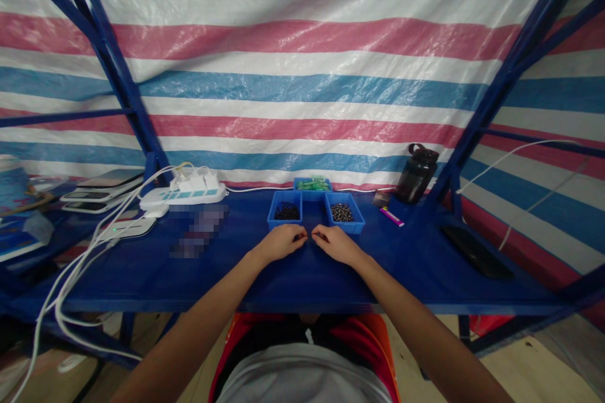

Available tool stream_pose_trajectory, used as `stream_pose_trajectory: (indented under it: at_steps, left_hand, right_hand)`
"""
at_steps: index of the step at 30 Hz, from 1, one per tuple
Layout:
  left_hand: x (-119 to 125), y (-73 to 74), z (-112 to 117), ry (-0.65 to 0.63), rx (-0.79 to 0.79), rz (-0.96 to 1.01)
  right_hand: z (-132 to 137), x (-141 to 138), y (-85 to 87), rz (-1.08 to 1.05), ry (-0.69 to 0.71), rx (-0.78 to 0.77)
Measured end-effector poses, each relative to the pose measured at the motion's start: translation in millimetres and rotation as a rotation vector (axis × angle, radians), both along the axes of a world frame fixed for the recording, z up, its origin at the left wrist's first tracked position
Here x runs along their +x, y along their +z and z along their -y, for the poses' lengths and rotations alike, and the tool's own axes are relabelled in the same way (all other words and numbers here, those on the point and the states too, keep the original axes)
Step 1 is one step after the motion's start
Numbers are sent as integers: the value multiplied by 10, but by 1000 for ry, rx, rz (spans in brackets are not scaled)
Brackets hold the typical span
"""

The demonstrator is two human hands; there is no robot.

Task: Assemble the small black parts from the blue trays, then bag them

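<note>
My left hand (283, 242) and my right hand (333, 243) rest close together over the blue table, fingertips bent inward and a small gap between them. Each hand is closed in a pinch; whatever the fingers hold, if anything, is too small to make out. Just beyond the left hand stands a blue bin (271, 213) with small dark pieces (287, 211). Beyond the right hand, a second blue bin (355, 225) holds small shiny metallic pieces (341, 212). A third blue bin (312, 196) behind them contains green plastic-looking pieces (312, 184).
Left on the table (142, 283) are a white power strip (203, 192) with chargers, trailing white cables (70, 277) and stacked flat devices (101, 192). Rightward stand a dark bottle (416, 173), a purple packet (391, 216) and a black flat object (475, 252). Blue frame posts flank the table.
</note>
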State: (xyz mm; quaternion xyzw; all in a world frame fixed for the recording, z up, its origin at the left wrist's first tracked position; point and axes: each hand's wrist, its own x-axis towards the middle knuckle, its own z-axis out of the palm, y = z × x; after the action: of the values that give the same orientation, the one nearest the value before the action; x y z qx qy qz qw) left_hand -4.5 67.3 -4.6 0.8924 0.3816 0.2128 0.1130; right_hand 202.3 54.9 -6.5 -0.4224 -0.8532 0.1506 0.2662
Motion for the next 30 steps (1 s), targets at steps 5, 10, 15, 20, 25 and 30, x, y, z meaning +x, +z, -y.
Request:
stream_pose_trajectory:
  at_steps: [5, 10, 15, 20, 25, 30]
  left_hand:
    - [24, 24, 23, 14, 37, 33]
    - [39, 57, 62, -34, 50, 50]
    - [35, 90, 91, -79, 51, 59]
    - [32, 65, 80, -50, 46, 52]
    - [15, 18, 36, 37, 17, 22]
    - [11, -13, 15, 39, -4, -35]
  right_hand:
    - [-9, 6, -4, 32, 33, -17]
    - [-8, -11, -9, 32, 74, -13]
    - [-22, -21, -30, 20, 71, -36]
    - [-40, -21, -57, 22, 43, -71]
    - [-50, -7, -47, -26, 0, -63]
    - [-27, -9, -13, -99, 15, -73]
